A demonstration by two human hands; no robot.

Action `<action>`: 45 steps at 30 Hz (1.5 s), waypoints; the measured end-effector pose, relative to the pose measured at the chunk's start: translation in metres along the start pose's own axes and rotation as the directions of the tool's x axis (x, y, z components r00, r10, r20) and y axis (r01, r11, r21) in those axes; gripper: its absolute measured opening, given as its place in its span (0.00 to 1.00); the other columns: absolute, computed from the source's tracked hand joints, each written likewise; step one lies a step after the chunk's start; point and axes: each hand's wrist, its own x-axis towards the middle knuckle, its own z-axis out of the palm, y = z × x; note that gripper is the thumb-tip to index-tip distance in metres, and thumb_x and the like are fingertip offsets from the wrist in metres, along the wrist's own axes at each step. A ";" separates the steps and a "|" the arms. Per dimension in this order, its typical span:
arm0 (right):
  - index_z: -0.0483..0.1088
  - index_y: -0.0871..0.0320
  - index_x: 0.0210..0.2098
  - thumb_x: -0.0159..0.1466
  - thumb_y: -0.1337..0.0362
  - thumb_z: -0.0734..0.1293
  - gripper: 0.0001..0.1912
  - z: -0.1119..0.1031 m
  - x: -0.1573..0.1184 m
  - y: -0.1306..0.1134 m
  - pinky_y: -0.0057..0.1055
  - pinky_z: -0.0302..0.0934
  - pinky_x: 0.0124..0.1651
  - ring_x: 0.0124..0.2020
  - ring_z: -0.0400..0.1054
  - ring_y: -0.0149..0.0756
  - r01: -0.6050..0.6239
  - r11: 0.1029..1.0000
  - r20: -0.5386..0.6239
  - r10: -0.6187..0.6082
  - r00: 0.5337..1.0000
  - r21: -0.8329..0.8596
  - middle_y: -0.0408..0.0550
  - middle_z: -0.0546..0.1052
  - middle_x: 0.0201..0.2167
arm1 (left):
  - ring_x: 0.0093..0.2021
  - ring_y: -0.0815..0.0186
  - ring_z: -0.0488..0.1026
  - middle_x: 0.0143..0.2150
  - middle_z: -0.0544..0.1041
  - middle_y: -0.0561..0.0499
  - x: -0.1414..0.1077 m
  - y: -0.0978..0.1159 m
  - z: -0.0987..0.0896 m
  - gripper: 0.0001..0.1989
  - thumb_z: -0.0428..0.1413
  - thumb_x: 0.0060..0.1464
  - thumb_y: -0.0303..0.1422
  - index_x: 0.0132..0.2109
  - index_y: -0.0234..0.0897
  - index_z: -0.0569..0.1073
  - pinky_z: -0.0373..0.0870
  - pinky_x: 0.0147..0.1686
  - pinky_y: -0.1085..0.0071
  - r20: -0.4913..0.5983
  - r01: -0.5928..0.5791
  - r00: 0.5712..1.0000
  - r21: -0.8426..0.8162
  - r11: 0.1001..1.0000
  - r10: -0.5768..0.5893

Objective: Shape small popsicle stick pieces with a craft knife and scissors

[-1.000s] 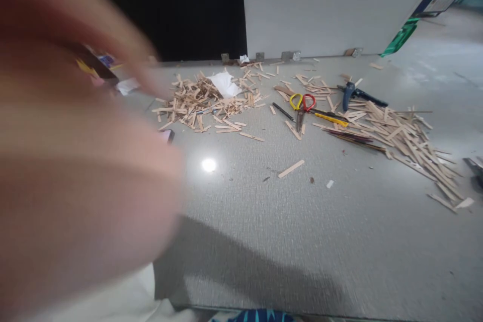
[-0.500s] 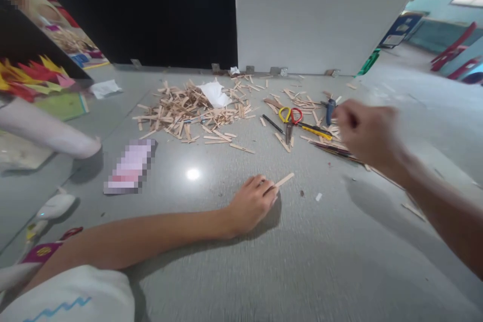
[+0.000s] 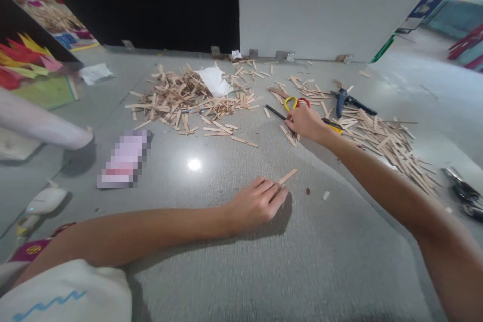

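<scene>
Pale wooden craft sticks (image 3: 181, 98) lie heaped at eleven o'clock from the left hand (image 3: 256, 204), which bends over a single craft stick (image 3: 289, 176) pointing toward two o'clock; its grip is unclear. Red-and-yellow-handled scissors (image 3: 297, 104) show at eleven o'clock from the right hand (image 3: 306, 123), narrow-fingered, grasp indiscernible.

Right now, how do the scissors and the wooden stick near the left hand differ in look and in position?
The scissors have one yellow and one red handle loop; the wooden stick is plain and pale. The scissors are farther from the camera, partly covered by the right hand; the wooden stick is nearer, one end hidden by the left hand. Both are partly visible.
</scene>
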 end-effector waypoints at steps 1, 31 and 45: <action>0.79 0.60 0.32 0.64 0.59 0.71 0.11 -0.001 0.003 0.000 0.44 0.67 0.43 0.38 0.77 0.57 -0.001 1.000 -0.006 0.001 1.000 0.019 0.61 0.78 0.28 | 0.43 0.60 0.80 0.44 0.84 0.41 -0.001 0.000 -0.001 0.14 0.48 0.73 0.20 0.52 0.25 0.79 0.75 0.45 0.66 0.012 0.002 1.000 -0.008 1.000 -0.002; 0.70 0.56 0.26 0.61 0.44 0.78 0.24 -0.002 -0.143 -0.060 0.25 0.60 0.17 0.16 0.67 0.29 -0.250 0.477 0.350 -0.134 0.927 0.843 0.43 0.75 0.17 | 0.58 0.45 0.80 0.58 0.81 0.25 -0.010 0.030 -0.002 0.27 0.48 0.73 0.39 0.60 0.16 0.75 0.72 0.58 0.53 0.079 0.207 0.974 0.089 0.974 -0.214; 0.63 0.53 0.21 0.68 0.46 0.71 0.27 0.006 -0.146 -0.063 0.26 0.53 0.16 0.12 0.61 0.28 -0.095 0.529 0.224 -0.186 0.957 0.843 0.39 0.68 0.13 | 0.54 0.46 0.83 0.54 0.84 0.28 -0.004 0.027 -0.007 0.27 0.42 0.74 0.36 0.56 0.18 0.78 0.76 0.53 0.56 0.047 0.196 0.978 0.129 0.972 -0.203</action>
